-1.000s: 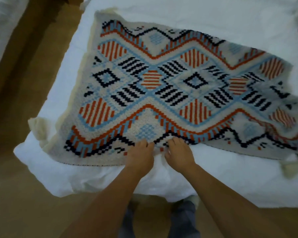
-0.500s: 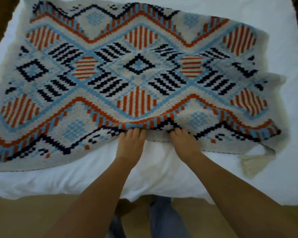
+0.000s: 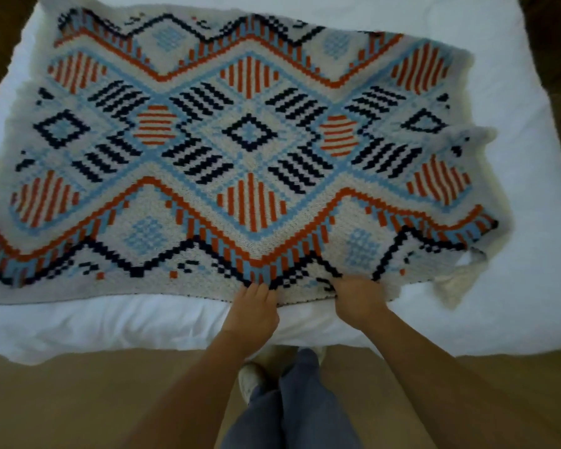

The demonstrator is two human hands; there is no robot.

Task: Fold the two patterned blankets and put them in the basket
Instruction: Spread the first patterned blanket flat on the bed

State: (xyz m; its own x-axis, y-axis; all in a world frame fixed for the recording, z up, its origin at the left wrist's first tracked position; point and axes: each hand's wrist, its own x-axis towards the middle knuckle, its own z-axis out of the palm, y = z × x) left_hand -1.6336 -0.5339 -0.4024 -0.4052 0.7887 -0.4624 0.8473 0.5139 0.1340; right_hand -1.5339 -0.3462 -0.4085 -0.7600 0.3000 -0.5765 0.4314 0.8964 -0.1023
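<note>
bed (image 3: 518, 286) bears blanket (image 3: 250, 134); left hand (image 3: 251, 314), right hand (image 3: 358, 299) hold near edge

A bed (image 3: 531, 286) with a white, softly rumpled cover (image 3: 110, 325) fills most of the view, its near edge bulging over a smooth tan floor (image 3: 78, 406). Beside the bed's far corners, left and right, everything sinks into dark brown shadow. The light is dim and even, giving the white cover a cool bluish cast.
</note>
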